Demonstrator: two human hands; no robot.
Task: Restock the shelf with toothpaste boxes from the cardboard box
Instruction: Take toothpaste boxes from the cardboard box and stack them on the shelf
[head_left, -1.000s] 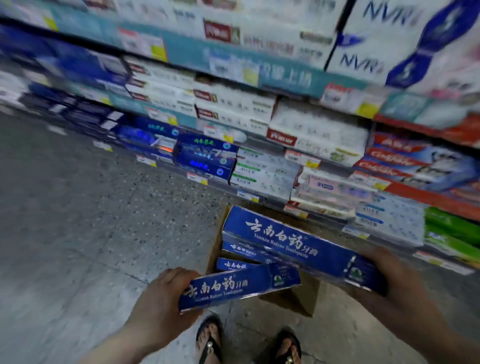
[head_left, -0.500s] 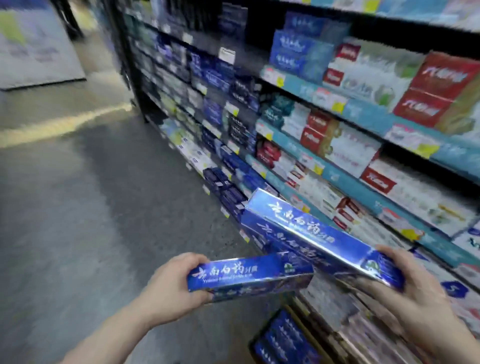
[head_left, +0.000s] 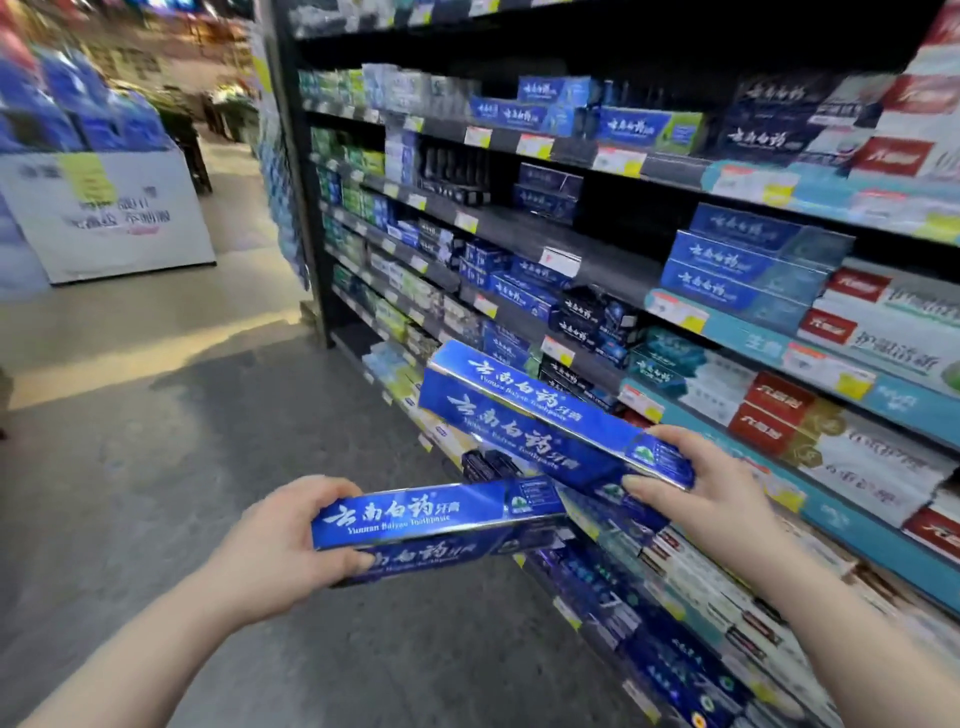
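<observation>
My left hand (head_left: 280, 545) grips the near end of a blue toothpaste box (head_left: 436, 514) with white lettering, held level low in the middle. My right hand (head_left: 711, 493) holds the near end of a stack of the same blue toothpaste boxes (head_left: 540, 421), which points up and left toward the shelf (head_left: 524, 234). A dark bare stretch of that shelf lies beside a small stack of blue boxes (head_left: 545, 195). The cardboard box is out of view.
Tiers of toothpaste boxes in blue, white, red and green fill the shelving on the right, with price tags (head_left: 558, 260) along the edges. A grey aisle floor (head_left: 156, 467) spreads left. A white display stand (head_left: 114, 218) with blue packs stands far left.
My view has swung up from the floor and the cardboard box to the shelves. Both hands have lifted their boxes up toward the shelving.
</observation>
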